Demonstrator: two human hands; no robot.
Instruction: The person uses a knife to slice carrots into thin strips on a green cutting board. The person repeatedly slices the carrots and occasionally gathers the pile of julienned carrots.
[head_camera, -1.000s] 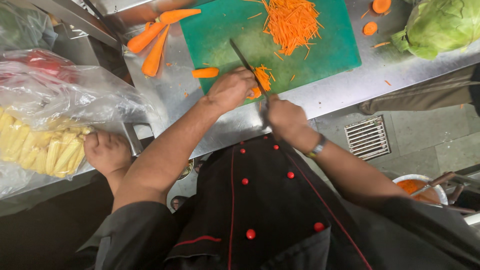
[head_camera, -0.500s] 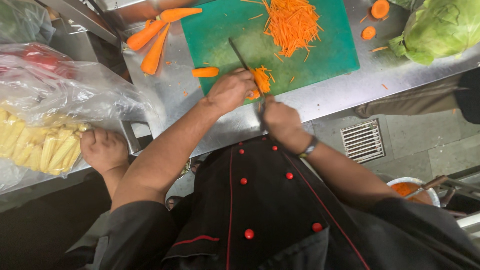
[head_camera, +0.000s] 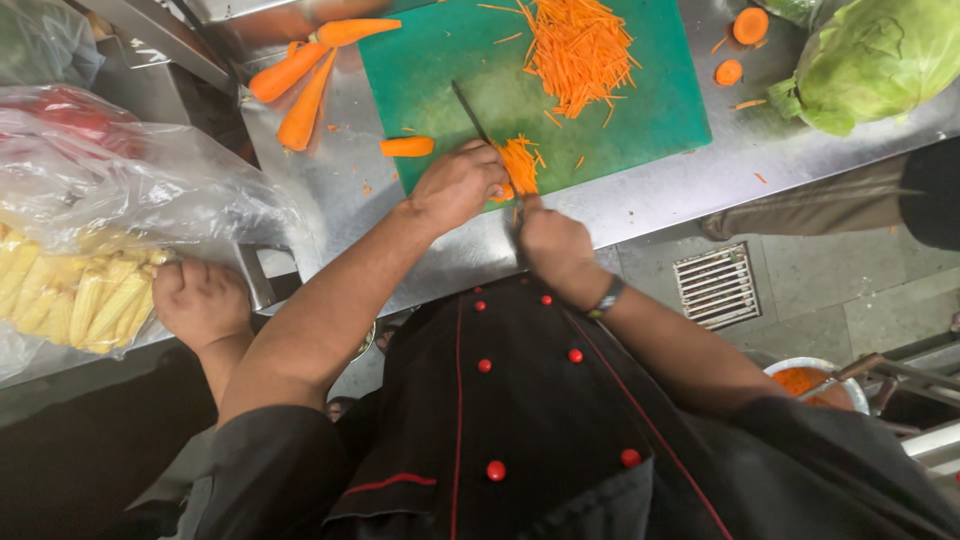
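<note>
Carrot strips (head_camera: 518, 165) lie at the near edge of the green cutting board (head_camera: 640, 110), pinned under the curled fingers of the left hand (head_camera: 455, 185), with the right hand (head_camera: 553, 243) clamped round the knife (head_camera: 472, 112) handle beside them. Leftward, another person's hand (head_camera: 200, 300) grips bagged baby corn (head_camera: 75, 295), then whole carrots (head_camera: 300, 75). Rightward sit shredded carrot (head_camera: 580, 50) and a cabbage (head_camera: 880, 55).

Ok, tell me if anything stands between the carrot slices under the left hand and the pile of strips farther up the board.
Nothing visible does. Between the carrot slices at the left hand and the pile of strips lies only bare green board with a few stray bits; the knife runs left of that path.
</note>
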